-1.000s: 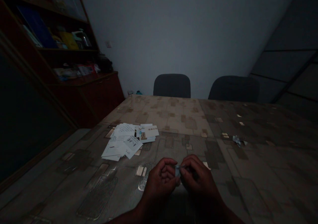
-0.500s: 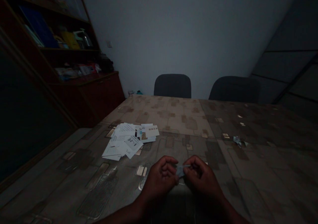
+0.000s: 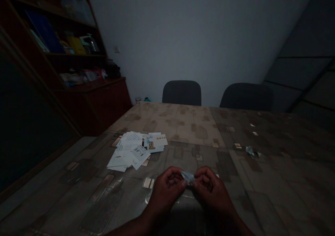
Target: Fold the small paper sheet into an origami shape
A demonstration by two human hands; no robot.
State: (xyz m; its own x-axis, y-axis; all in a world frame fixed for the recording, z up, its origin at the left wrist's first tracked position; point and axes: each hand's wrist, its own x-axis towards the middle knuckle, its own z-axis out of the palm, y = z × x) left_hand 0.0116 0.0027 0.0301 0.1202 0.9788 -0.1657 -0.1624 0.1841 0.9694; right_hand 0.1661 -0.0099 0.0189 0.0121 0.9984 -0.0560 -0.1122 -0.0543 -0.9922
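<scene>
Between my two hands, over the near edge of the table, is a small folded piece of pale paper [image 3: 187, 176]. My left hand [image 3: 169, 187] pinches its left side between thumb and fingers. On the other side, my right hand [image 3: 210, 185] has its thumb and forefinger closed on the paper's right edge. The fold looks pointed towards the left; its finer shape is too dark to make out. Farther forward and left lies a loose pile of white cards or papers [image 3: 128, 152], some with writing and small pictures.
A patterned cloth covers the table [image 3: 188, 124]. Small crumpled paper scraps [image 3: 250, 151] lie to the right. Beyond the far edge stand two grey chairs, the middle one [image 3: 181, 92] and the right one [image 3: 247, 94]. A wooden cabinet [image 3: 96, 100] with filled shelves is at the left.
The folded paper has turned in my fingers and now shows a broader, pointed face above the thumbs. Both hands stay in nearly the same place. The view has tipped slightly upward.
</scene>
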